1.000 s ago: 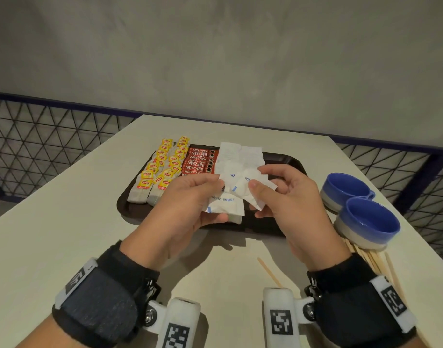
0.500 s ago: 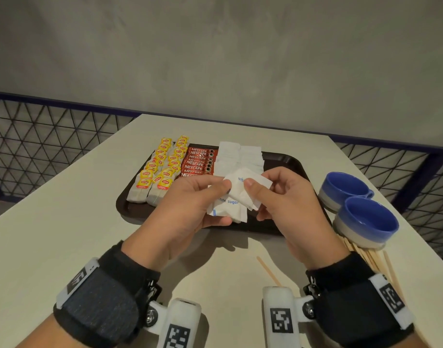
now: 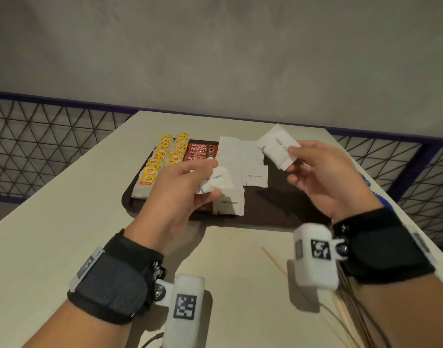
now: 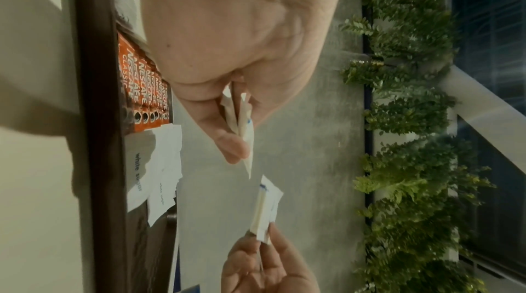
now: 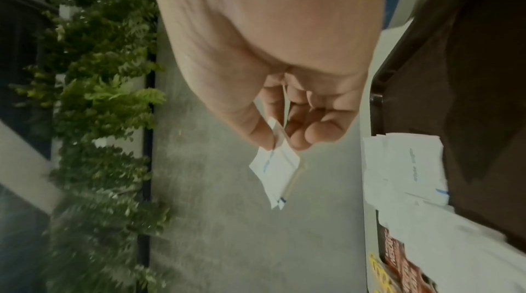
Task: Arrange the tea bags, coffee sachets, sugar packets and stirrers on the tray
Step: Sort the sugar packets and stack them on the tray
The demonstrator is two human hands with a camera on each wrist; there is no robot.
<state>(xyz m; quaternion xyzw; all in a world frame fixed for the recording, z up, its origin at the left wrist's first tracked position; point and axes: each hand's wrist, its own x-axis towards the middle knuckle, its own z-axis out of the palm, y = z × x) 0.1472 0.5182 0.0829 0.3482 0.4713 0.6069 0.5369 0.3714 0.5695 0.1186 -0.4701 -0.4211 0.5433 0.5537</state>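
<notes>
A dark brown tray (image 3: pixel 285 212) lies on the table, holding yellow-tagged tea bags (image 3: pixel 162 159) at the left, red coffee sachets (image 3: pixel 201 151) beside them and white sugar packets (image 3: pixel 243 162) in the middle. My left hand (image 3: pixel 180 192) pinches a few sugar packets (image 3: pixel 215 182) above the tray's near side. Held higher over the tray's right part, my right hand (image 3: pixel 323 177) pinches more sugar packets (image 3: pixel 278 149), seen edge-on in the right wrist view (image 5: pixel 277 169). Wooden stirrers (image 3: pixel 341 305) lie on the table at the near right.
The pale table (image 3: pixel 52 234) ends at a railing with wire mesh (image 3: pixel 39 139) and a grey wall behind. A sliver of a blue cup (image 3: pixel 366 182) shows behind my right wrist. One loose stirrer (image 3: pixel 273 259) lies between my wrists.
My hands, which held the sugar packets together, have pulled apart. The right hand rose and moved right with some packets; the left keeps the others.
</notes>
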